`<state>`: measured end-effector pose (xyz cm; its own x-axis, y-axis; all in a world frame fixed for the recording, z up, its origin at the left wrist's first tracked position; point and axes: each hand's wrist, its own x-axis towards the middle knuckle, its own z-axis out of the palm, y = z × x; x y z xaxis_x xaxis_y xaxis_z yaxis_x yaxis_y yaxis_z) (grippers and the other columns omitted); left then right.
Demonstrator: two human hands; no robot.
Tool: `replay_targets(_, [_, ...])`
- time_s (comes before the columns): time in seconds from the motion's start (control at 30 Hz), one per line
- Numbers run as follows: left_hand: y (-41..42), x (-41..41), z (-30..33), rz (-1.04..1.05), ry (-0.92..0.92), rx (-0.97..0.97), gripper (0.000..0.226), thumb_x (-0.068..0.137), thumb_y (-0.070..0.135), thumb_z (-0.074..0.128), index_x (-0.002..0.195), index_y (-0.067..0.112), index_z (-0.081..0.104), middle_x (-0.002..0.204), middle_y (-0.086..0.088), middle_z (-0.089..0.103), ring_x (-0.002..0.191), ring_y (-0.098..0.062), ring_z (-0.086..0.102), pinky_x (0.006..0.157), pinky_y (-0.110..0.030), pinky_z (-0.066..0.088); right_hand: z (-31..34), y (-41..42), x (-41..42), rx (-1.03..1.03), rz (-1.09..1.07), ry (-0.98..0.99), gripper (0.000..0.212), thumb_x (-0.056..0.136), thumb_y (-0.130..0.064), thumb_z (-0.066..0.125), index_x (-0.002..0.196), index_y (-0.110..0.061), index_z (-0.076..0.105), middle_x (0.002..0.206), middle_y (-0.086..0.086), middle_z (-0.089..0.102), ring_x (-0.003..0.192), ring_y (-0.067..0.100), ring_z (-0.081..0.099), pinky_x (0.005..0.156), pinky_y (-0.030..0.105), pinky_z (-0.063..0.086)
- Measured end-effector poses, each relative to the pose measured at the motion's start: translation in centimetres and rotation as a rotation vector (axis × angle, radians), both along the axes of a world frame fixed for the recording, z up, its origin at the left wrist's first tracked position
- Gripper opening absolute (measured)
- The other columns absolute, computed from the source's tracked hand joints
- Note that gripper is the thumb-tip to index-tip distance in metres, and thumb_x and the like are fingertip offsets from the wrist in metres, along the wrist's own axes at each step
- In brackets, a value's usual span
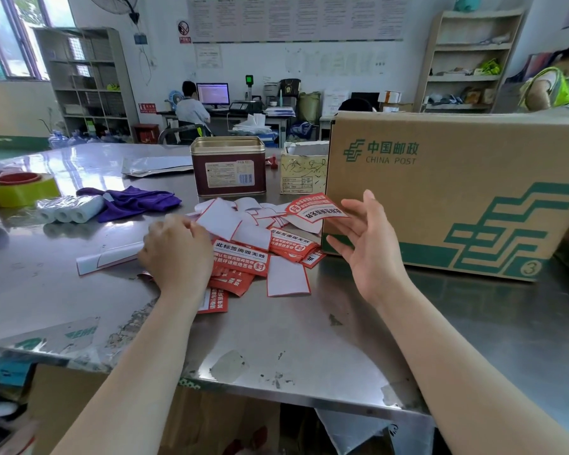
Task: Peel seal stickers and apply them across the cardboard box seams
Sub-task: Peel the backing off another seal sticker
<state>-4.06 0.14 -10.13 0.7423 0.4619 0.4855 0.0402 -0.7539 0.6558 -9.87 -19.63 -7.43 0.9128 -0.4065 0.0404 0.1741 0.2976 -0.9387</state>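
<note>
A large brown China Post cardboard box stands on the steel table at the right. A pile of red seal stickers and white backing papers lies left of it. My right hand hovers in front of the box's left end, fingers straight, with one red seal sticker clinging to its fingertips. My left hand rests knuckles-up on the left side of the pile, fingers curled down. A white backing strip reaches under it; whether the fingers pinch it is hidden.
Behind the pile stand a dark red tin and a small scribbled carton. A purple cloth, wrapped paper rolls and a yellow tape roll lie at the left. People work in the background.
</note>
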Motion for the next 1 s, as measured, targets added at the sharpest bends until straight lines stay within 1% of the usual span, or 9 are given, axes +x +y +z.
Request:
replay_targets(0.27, [0.2,1.0,-1.0,-0.041,0.231,0.245,0.053,0.095,0.038,0.031,0.121,-0.002,0.056,0.129,-0.025,0.051,0.120,-0.039,0.043,0.101,-0.046,0.034,0.5,0.5,-0.3,-0.114,0.117,0.017,0.042,0.098,-0.040,0.036,0.130,-0.016,0.047,0.125,0.006,0.060,0.116,0.020,0.056,0.100,0.035,0.043])
replay_targets(0.37, [-0.3,0.4,-0.6,-0.209,0.033,0.172,0.053,0.094,0.034,0.044,0.139,0.007,0.038,0.143,-0.020,0.038,0.133,-0.034,0.031,0.109,-0.047,0.027,0.4,0.7,0.0,-0.241,0.150,0.050,0.038,0.098,-0.040,0.034,0.128,-0.019,0.046,0.122,-0.001,0.061,0.114,0.016,0.056,0.091,0.028,0.045])
replay_targets(0.47, [-1.4,-0.8,-0.3,-0.505,-0.280,0.280,0.063,0.088,0.029,0.061,0.143,0.018,0.034,0.147,-0.012,0.035,0.138,-0.026,0.027,0.111,-0.042,0.024,-0.6,0.8,-0.2,-0.570,0.133,-0.040,0.033,0.096,-0.046,0.036,0.123,-0.030,0.045,0.109,-0.019,0.057,0.101,-0.003,0.055,0.075,0.015,0.040])
replay_targets(0.6, [-2.4,-0.8,-0.7,-0.634,-0.420,0.501,0.041,0.081,0.024,0.071,0.120,0.018,0.059,0.138,-0.013,0.045,0.133,-0.026,0.031,0.108,-0.041,0.026,-1.7,1.0,-0.7,-0.806,0.204,-0.124,0.035,0.095,-0.047,0.040,0.128,-0.037,0.043,0.114,-0.021,0.051,0.105,-0.003,0.049,0.083,0.013,0.036])
replay_targets(0.67, [-2.4,-0.5,-0.8,-0.636,-0.464,0.520,0.020,0.083,0.026,0.065,0.100,0.016,0.068,0.131,-0.012,0.052,0.129,-0.026,0.036,0.106,-0.039,0.027,-1.9,1.2,-0.7,-0.829,0.233,-0.127,0.037,0.094,-0.048,0.040,0.130,-0.036,0.042,0.123,-0.015,0.053,0.111,0.001,0.048,0.088,0.018,0.036])
replay_targets(0.73, [-2.3,-0.6,-0.9,-0.630,-0.475,0.499,0.023,0.085,0.032,0.054,0.090,0.016,0.070,0.123,-0.011,0.056,0.122,-0.024,0.040,0.103,-0.036,0.028,-2.0,1.1,-0.5,-0.842,0.238,-0.114,0.036,0.094,-0.048,0.039,0.128,-0.036,0.043,0.127,-0.012,0.053,0.114,0.004,0.048,0.092,0.024,0.036])
replay_targets(0.8, [-2.3,-0.7,-0.9,-0.625,-0.474,0.482,0.029,0.087,0.035,0.050,0.089,0.015,0.070,0.120,-0.011,0.057,0.119,-0.023,0.041,0.101,-0.036,0.029,-1.9,1.1,-0.1,-0.807,0.219,-0.096,0.025,0.095,-0.047,0.039,0.118,-0.041,0.046,0.119,-0.015,0.058,0.112,0.003,0.051,0.094,0.026,0.038])
replay_targets(0.87, [-2.4,-0.8,-0.9,-0.623,-0.472,0.471,0.031,0.088,0.035,0.049,0.089,0.014,0.071,0.119,-0.012,0.057,0.119,-0.022,0.040,0.101,-0.037,0.030,-1.4,1.0,0.6,-0.562,0.175,-0.052,0.016,0.094,-0.044,0.043,0.108,-0.041,0.048,0.104,-0.019,0.065,0.104,0.003,0.058,0.096,0.030,0.044])
replay_targets(1.0, [-2.6,-0.9,-0.9,-0.591,-0.484,0.372,0.031,0.089,0.032,0.050,0.094,0.011,0.074,0.122,-0.012,0.059,0.121,-0.023,0.043,0.102,-0.031,0.027,-1.1,0.1,1.0,-0.197,0.100,0.001,0.021,0.099,-0.038,0.034,0.109,-0.030,0.051,0.110,-0.004,0.066,0.107,0.013,0.059,0.095,0.032,0.046])
